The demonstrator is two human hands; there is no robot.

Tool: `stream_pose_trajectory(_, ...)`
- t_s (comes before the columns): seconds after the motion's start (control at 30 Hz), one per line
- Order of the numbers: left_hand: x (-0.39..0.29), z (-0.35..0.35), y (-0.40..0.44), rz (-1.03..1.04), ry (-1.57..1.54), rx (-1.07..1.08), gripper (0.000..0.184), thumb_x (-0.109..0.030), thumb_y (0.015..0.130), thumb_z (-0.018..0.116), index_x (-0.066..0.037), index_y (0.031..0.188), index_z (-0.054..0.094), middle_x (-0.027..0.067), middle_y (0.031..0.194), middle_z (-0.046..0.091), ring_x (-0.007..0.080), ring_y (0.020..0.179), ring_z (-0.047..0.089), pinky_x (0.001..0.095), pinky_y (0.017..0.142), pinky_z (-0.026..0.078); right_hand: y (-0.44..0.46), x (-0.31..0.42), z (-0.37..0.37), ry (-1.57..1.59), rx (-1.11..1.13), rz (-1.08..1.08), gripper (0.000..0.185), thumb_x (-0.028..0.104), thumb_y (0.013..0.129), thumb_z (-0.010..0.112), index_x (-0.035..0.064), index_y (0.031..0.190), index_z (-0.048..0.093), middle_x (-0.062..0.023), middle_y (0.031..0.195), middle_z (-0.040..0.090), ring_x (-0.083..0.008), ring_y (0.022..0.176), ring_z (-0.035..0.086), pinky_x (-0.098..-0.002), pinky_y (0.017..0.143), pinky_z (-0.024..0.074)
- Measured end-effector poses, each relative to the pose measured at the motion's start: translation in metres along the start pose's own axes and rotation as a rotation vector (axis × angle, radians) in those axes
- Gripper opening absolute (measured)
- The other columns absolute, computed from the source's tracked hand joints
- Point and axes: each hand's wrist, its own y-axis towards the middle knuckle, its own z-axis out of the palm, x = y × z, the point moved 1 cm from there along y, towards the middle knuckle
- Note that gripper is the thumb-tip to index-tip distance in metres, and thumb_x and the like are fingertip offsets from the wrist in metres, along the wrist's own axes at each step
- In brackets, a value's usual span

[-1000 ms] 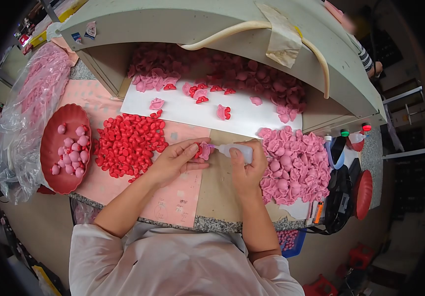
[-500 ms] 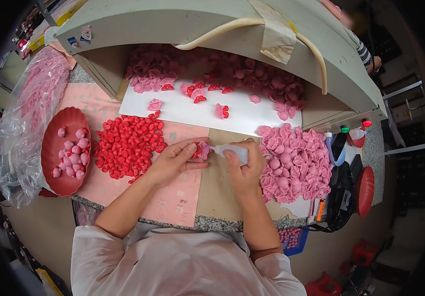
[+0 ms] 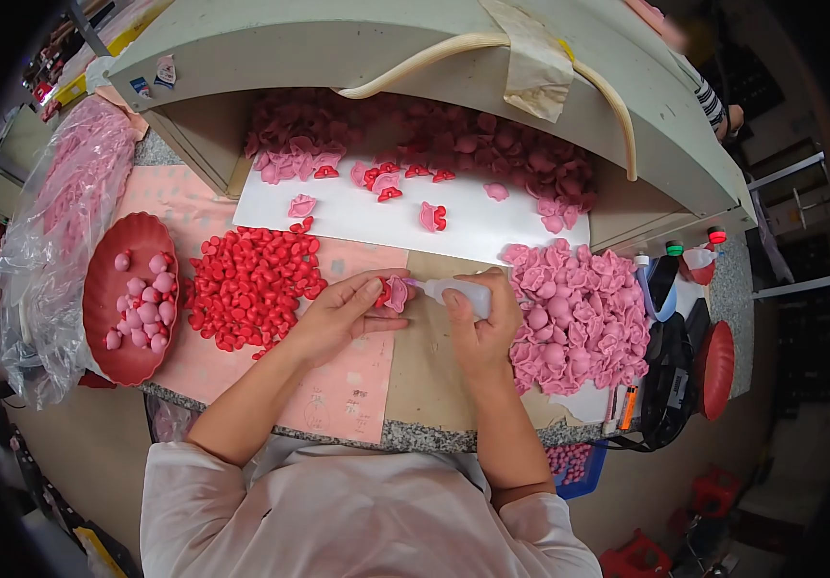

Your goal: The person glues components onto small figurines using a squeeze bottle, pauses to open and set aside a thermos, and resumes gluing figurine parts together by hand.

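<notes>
Between the fingertips of my left hand [image 3: 343, 310] is a small pink ruffled piece [image 3: 397, 293] with a red part on its left side. My right hand [image 3: 482, 328] grips a translucent squeeze bottle [image 3: 460, 297], its narrow nozzle pointing left at the pink piece. The tip is close to the piece; whether it touches I cannot tell. Left of my left hand lies a heap of glossy red pieces [image 3: 253, 284]. A pile of pink ruffled pieces [image 3: 579, 318] sits just right of my right hand.
A red scalloped dish [image 3: 107, 337] with pink balls stands at the left, beside a clear plastic bag [image 3: 49, 260]. Under the grey hood [image 3: 338, 58], joined pieces lie on white paper [image 3: 338, 210]. An orange lighter [image 3: 627, 408] and a black bag [image 3: 667, 380] are at the right.
My right hand and the bottle have shifted slightly right, drawing the nozzle back a little from the pink piece. My left hand stays nearly still.
</notes>
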Motion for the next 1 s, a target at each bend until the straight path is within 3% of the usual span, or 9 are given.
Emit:
stream_pose_trajectory(0.43, 0.0015, -0.0001, 0.0004, 0.014, 0.003, 0.003, 0.042, -0.026, 0.1, 0.036, 0.0, 0.132, 0.041, 0.0128, 0.123, 0.053, 0.0208, 0.113, 0.054, 0.0386, 0.096, 0.048, -0.0002, -0.0009, -0.0002, -0.023, 0.018, 0.006, 0.019, 0.016, 0.082, 0.066, 0.0003, 0.086, 0.055, -0.007, 0.073, 0.054, -0.0134, 0.063, 0.049, -0.0256, 0.057, 0.0396)
stream_pose_trajectory(0.5, 0.0013, -0.0002, 0.0002, 0.014, 0.005, 0.001, 0.042, -0.026, 0.1, 0.035, 0.0, 0.132, 0.041, 0.0128, 0.123, 0.053, 0.0207, 0.113, 0.054, 0.0387, 0.096, 0.048, -0.0009, -0.0014, -0.0001, -0.024, 0.01, 0.061, 0.02, 0.016, 0.075, 0.073, 0.0031, 0.083, 0.059, -0.0101, 0.075, 0.057, -0.0229, 0.064, 0.057, -0.0315, 0.057, 0.0441)
stream_pose_trajectory(0.53, 0.0018, -0.0007, 0.0005, 0.014, -0.002, -0.001, 0.042, -0.026, 0.1, 0.036, 0.0, 0.132, 0.041, 0.0127, 0.123, 0.053, 0.0206, 0.113, 0.054, 0.0389, 0.096, 0.048, -0.0008, -0.0013, 0.0, -0.024, 0.011, 0.061, 0.02, 0.016, 0.075, 0.073, 0.0031, 0.083, 0.059, -0.0101, 0.075, 0.057, -0.0229, 0.064, 0.057, -0.0315, 0.057, 0.0441)
stream_pose_trajectory(0.6, 0.0021, -0.0005, 0.0007, 0.014, -0.009, -0.002, 0.041, -0.025, 0.1, 0.036, 0.0, 0.132, 0.04, 0.0127, 0.123, 0.053, 0.0205, 0.113, 0.054, 0.0391, 0.096, 0.048, -0.0005, -0.0006, -0.0002, -0.019, 0.021, 0.014, 0.02, 0.017, 0.082, 0.066, 0.0003, 0.086, 0.055, -0.0075, 0.073, 0.054, -0.0137, 0.064, 0.05, -0.0257, 0.058, 0.0404)
stream_pose_trajectory(0.67, 0.0018, 0.0001, 0.0007, 0.02, -0.016, -0.017, 0.044, -0.028, 0.099, 0.038, 0.001, 0.132, 0.04, 0.0119, 0.123, 0.052, 0.0217, 0.113, 0.053, 0.0436, 0.097, 0.046, -0.0016, -0.004, -0.001, -0.014, 0.002, 0.018, 0.02, 0.017, 0.082, 0.066, 0.0002, 0.086, 0.055, -0.0075, 0.073, 0.054, -0.0137, 0.063, 0.05, -0.0256, 0.058, 0.0405)
stream_pose_trajectory(0.93, 0.0013, 0.0003, 0.0001, 0.017, -0.022, -0.021, 0.043, -0.028, 0.099, 0.04, 0.0, 0.131, 0.041, 0.0112, 0.123, 0.052, 0.0209, 0.113, 0.053, 0.0424, 0.097, 0.046, -0.0011, -0.0019, -0.0004, -0.027, 0.008, 0.008, 0.021, 0.017, 0.082, 0.067, 0.0, 0.086, 0.055, -0.0073, 0.073, 0.054, -0.014, 0.062, 0.05, -0.0257, 0.057, 0.0405)
stream_pose_trajectory(1.0, 0.0007, 0.0012, -0.0002, 0.021, -0.019, -0.019, 0.043, -0.028, 0.099, 0.04, 0.0, 0.132, 0.041, 0.011, 0.123, 0.053, 0.0208, 0.113, 0.053, 0.0423, 0.097, 0.046, -0.0017, -0.0017, -0.0001, -0.017, 0.004, 0.065, 0.021, 0.016, 0.074, 0.073, 0.0036, 0.082, 0.058, -0.0096, 0.074, 0.056, -0.0226, 0.063, 0.056, -0.0315, 0.056, 0.0436)
